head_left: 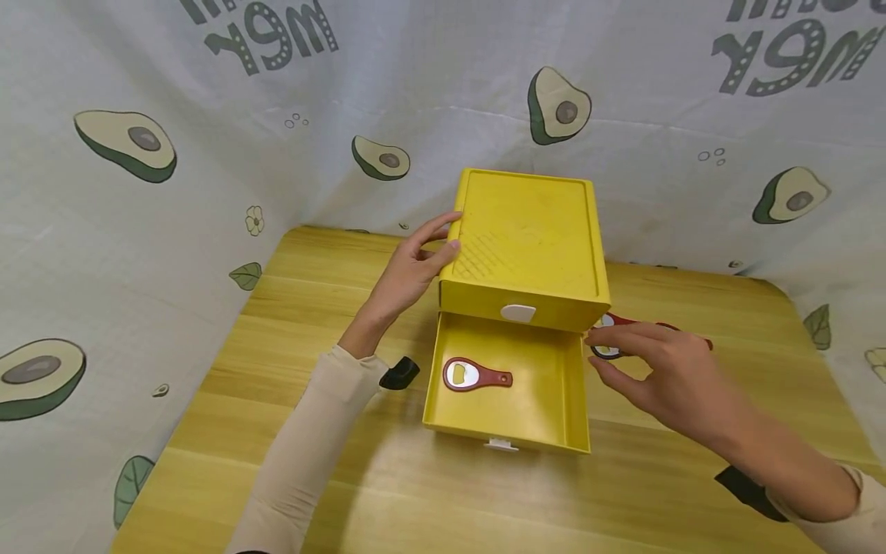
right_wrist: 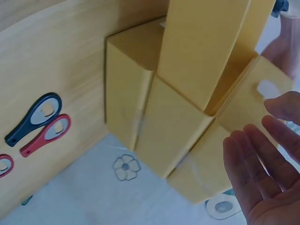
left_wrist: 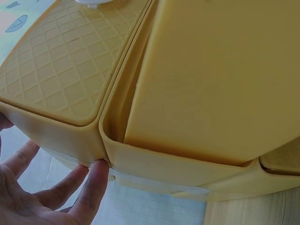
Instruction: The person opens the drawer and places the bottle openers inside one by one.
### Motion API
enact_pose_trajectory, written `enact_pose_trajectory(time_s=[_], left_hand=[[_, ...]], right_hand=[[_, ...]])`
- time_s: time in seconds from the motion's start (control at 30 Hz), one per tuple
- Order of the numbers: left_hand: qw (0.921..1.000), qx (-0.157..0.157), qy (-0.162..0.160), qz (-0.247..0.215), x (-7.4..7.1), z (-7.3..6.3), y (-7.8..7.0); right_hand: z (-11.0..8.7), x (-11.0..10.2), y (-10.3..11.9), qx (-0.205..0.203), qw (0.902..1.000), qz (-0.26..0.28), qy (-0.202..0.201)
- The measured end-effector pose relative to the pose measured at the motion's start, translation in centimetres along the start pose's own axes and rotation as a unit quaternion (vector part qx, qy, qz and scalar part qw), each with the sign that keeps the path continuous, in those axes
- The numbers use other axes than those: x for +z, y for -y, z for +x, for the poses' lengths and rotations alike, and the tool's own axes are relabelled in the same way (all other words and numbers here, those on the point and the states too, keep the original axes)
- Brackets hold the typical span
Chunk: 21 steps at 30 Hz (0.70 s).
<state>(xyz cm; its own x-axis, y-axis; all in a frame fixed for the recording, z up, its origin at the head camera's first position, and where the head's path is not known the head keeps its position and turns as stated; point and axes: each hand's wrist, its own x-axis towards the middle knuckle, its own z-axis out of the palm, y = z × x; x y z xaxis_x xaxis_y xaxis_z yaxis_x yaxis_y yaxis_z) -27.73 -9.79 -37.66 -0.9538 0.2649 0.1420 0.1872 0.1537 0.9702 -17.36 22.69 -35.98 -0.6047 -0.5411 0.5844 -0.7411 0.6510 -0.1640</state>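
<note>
Okay, yellow drawer [head_left: 536, 415] pulled out, lower middle of the head frame, fronting toward me, presumably so it can be reached from above; one red opener [head_left: 479, 376] lies flat inside, on the left, handle pointing right; yellow cabinet [head_left: 533, 231] right above it in the frame, three tiers by the wrist views, pulled-out one in the middle; two white pulls [head_left: 518, 312] show in the head view, one per drawer front; my left hand [head_left: 404, 277] is at the cabinet's left top edge, fingers spread and only slightly bent, fingertips on the yellow plastic, not wrapped round anything; reads as steadying, so the cabinet won't slide; my right hand [head_left: 667, 373] hovers right of center by the drawer's rear right corner, fingers loosely bent, thumb well apart from them, nothing held; touching the yellow wall or not, can't tell; three more openers lie on the wooden table [head_left: 242, 369], left part of the right wrist view: one dark opener [right_wrist: 33, 118], a second red opener [right_wrist: 46, 137] just beside it, a third red opener [right_wrist: 8, 164] cut by the frame edge; four total, three red, one dark; probably put there for right-side reach; outward, printed cloth [head_left: 443, 46] behind, five large avocados; two beige sleeves [head_left: 298, 454], bottom edge.
</note>
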Motion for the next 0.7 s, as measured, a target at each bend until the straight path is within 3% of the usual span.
enact_pose_trajectory(time_s=[0.17, 0.47, 0.7], left_hand=[[1.0000, 0.001, 0.000, 0.001, 0.0, 0.0, 0.1], [1.0000, 0.003, 0.001, -0.005, 0.0, 0.0, 0.0], [1.0000, 0.005, 0.002, -0.007, 0.0, -0.1, -0.1]], right_hand=[[-0.7, 0.0, -2.2, 0.015, 0.9996, 0.007, 0.021], [-2.0, 0.6, -7.0, 0.036, 0.9968, -0.034, 0.063], [-2.8, 1.4, -10.3, 0.017, 0.9904, -0.006, 0.137]])
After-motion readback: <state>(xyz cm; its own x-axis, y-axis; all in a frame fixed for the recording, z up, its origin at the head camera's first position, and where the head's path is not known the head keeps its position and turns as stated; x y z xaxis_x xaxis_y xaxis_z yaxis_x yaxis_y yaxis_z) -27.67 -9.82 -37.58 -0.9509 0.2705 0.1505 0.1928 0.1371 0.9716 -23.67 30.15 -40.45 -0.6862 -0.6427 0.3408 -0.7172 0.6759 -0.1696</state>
